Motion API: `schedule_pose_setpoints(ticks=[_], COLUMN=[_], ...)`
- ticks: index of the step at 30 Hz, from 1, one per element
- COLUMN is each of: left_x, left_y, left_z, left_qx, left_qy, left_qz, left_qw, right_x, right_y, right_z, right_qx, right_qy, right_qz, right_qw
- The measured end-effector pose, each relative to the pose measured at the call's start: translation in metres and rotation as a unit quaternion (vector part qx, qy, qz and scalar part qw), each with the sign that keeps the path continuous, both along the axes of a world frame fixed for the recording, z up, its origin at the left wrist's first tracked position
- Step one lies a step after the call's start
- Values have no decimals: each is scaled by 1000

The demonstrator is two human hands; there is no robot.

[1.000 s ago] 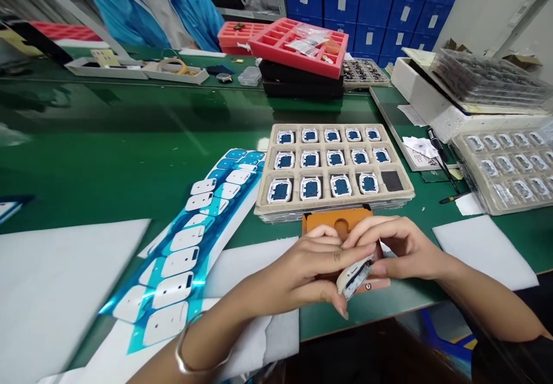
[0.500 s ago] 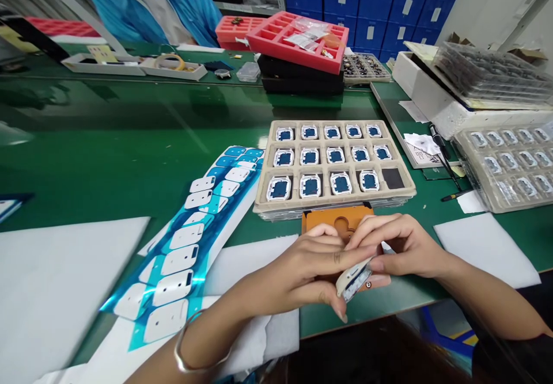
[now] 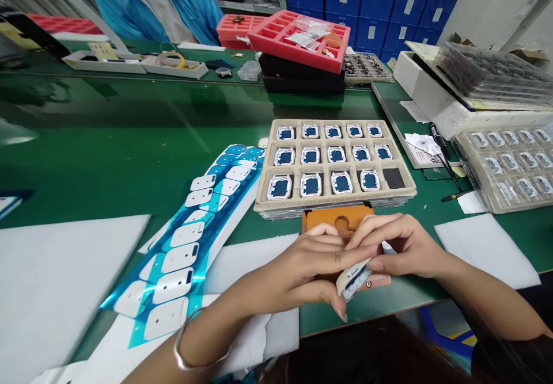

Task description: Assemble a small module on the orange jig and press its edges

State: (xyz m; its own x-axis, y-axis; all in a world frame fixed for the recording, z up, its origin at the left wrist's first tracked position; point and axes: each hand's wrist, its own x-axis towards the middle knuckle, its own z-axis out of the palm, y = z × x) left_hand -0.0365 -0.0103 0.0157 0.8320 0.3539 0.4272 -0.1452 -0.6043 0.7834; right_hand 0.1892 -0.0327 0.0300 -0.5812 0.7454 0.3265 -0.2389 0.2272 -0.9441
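Note:
Between my two hands, tilted on edge, is a small silvery watch case (image 3: 353, 281). My left hand (image 3: 309, 269) is closed on its left side, with the index finger along the top and the thumb below. From the right, my right hand (image 3: 400, 246) pinches the upper end of the case. Under the hands lies an orange fixture block (image 3: 332, 218) with a round recess, partly covered by my fingers. Just beyond it, a beige tray (image 3: 334, 200) bears several similar watch cases with blue inserts; its front right compartment shows only a dark pad.
Left of the tray lies a blue film strip (image 3: 203, 246) with white die-cut adhesive pieces. White foam sheets (image 3: 486, 250) flank my arms. A second tray (image 3: 505, 188), a screwdriver (image 3: 439, 136) and a white foam box (image 3: 432, 93) are at the right. Red trays (image 3: 298, 38) are stacked behind; a person in blue (image 3: 190, 10) is across the bench.

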Motion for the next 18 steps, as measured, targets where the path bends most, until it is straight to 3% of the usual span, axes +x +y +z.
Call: schedule_pose_setpoints(ticks=[18], left_x=[1], left_y=[-1], left_z=[4], left_qx=[2], left_qy=[16], left_qz=[2], left_qw=[1000], right_x=[1], right_y=[1], right_z=[-3], right_qx=[4], right_qy=[-14], right_qz=[2], right_qw=[1000])
